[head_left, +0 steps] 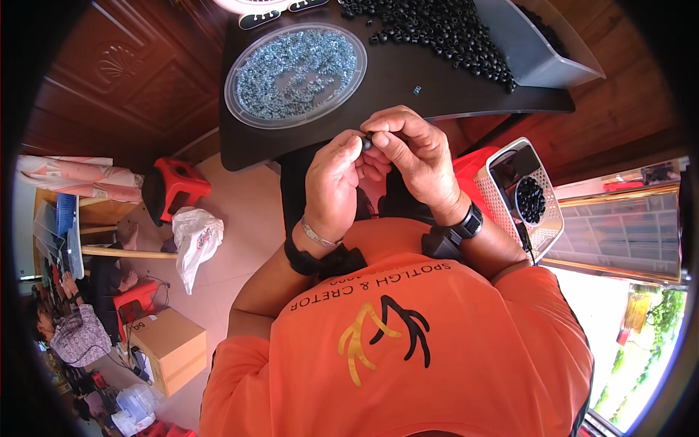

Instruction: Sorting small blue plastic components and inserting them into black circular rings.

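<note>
Black and tiny, a small ring [368, 143] is pinched between the fingertips of both hands, which meet just over the near edge of the dark bench [408, 87]. The left hand [333, 186] is raised with its back turned up and its fingers curled in to grip the ring, and the right hand [413, 156] bends over from the right with thumb and finger squeezing the same ring, both wrists wearing black bands. On the bench, a round clear tray [295, 75] of shiny metal bits sits far left, a heap of black rings [444, 33] lies far right beside a grey bin [531, 44], and a white basket [523, 197] with more black rings stands near right.
</note>
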Available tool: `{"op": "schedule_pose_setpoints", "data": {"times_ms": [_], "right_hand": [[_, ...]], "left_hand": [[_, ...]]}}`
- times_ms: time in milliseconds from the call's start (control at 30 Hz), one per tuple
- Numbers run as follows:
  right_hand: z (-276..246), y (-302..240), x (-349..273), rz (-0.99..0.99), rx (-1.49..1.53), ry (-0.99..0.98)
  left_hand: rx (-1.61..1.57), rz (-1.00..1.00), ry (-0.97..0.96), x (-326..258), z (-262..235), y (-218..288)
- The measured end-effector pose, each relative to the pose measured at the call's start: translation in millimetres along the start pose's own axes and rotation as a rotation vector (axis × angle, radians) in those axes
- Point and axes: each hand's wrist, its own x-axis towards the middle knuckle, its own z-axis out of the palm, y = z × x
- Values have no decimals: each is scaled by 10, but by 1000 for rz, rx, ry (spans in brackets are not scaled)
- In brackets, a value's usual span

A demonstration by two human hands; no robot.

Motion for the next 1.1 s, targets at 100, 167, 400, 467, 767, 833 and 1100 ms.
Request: {"op": "schedule_pose_setpoints", "data": {"times_ms": [100,167,400,467,767,833,1100], "right_hand": [[-2,-8,-5,-56,-89,-9],[5,-28,-7,-69,-133,-10],[68,-110,3,-199,-314,40],[70,-86,15,-244,-380,61],[43,-66,24,-381,-551,99],[28,-80,40,-429,-586,83],[-29,-67,69,-505,-667,8]], "left_hand": [[-2,5,-6,1,1,1],[-21,-4,-7,1,11,4],[-35,75,15,-1,78,38],[-29,32,14,-13,76,51],[74,74,51,-17,103,16],[84,92,55,-11,120,14],[93,90,-25,27,-83,-133]]}}
